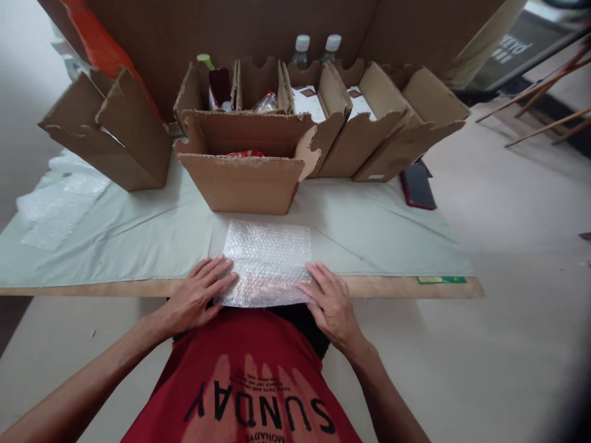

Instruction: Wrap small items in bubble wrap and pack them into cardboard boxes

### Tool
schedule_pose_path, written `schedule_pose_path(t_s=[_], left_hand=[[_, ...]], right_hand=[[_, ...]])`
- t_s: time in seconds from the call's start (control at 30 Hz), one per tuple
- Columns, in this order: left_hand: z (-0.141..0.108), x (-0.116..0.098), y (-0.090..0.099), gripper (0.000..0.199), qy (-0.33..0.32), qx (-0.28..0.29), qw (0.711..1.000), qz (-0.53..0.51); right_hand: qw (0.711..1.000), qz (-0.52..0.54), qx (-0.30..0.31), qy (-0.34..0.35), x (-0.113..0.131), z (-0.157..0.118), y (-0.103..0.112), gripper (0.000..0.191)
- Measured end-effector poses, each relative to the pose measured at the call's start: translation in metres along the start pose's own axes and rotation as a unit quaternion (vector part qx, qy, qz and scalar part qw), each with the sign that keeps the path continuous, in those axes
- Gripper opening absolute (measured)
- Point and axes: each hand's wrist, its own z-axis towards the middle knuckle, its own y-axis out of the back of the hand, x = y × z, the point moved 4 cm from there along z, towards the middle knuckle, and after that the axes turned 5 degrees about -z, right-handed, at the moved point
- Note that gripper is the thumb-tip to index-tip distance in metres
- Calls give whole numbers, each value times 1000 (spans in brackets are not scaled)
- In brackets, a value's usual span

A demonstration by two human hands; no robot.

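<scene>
A clear sheet of bubble wrap [270,249] lies at the table's front edge, its near end reaching slightly past the edge. My left hand [201,294] rests at its left side, fingers stretched out and their tips touching the film. On the opposite side, my right hand [333,303] lies with extended fingers against the right margin. Both thumbs are low, near the bottom corners. The near part looks layered and faintly pinkish; whether anything is inside, I cannot tell. Just beyond stands an open cardboard box [252,184] with something red inside.
Several upright cardboard bins [378,138] line the back, with white boxes in some and two white-capped bottles [302,46] behind. Another bin [138,135] stands left. More bubble wrap [64,197] lies at far left, a dark phone-like object [419,187] at right on the pale cloth [378,240].
</scene>
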Motion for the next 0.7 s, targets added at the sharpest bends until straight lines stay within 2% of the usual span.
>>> schedule_pose_path(t_s=[0.1, 0.2, 0.27, 0.33, 0.4, 0.53, 0.6, 0.7], left_hand=[[4, 6, 3, 42, -3, -56, 997, -57], [13, 12, 8, 27, 23, -107, 984, -138], [23, 15, 11, 25, 62, -123, 976, -172], [33, 17, 13, 20, 110, -130, 968, -186], [42, 18, 15, 18, 157, -138, 958, -196], [54, 20, 11, 35, 247, -175, 933, -197], [56, 21, 8, 39, 270, -207, 925, -168], [57, 23, 2, 34, 276, -233, 927, -99]], right_hand=[[990, 131, -14, -57, -7, 5, 5, 26], [951, 250, -26, -180, -14, 9, 6, 26], [925, 277, -43, -255, -18, 13, 6, 28], [914, 274, -55, -296, -20, 19, 8, 35], [911, 266, -55, -309, -21, 28, 7, 40], [931, 193, -32, -308, -27, 45, -2, 39], [936, 148, -31, -317, -32, 52, -9, 39], [937, 114, -43, -329, -39, 60, -19, 41]])
